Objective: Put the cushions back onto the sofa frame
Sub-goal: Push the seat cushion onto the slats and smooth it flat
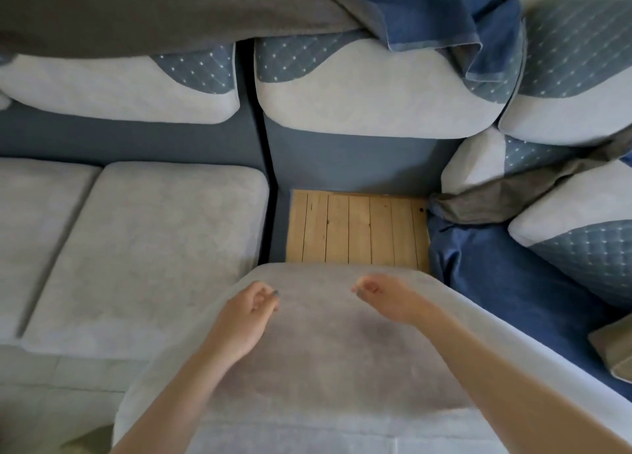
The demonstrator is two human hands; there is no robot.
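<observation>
Grey seat cushion (325, 368) lies partway over bare wooden slats (357, 228); my left hand (249, 313) and right hand (383, 296) hover loosely curled, seemingly gripping nothing. Left so, it could tip floorward.

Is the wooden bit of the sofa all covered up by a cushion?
No, the wooden slats show bare beyond the far edge of the nearest grey cushion.

Along the top of my view I see a grey throw (154, 12) lying crumpled, its right end touching a blue towel (444, 12) with a stitched hem. At the right a second grey cloth (513, 193) lies bunched on a blue sheet (506, 275) — pale floor tiles (68, 378) show lower left.
</observation>
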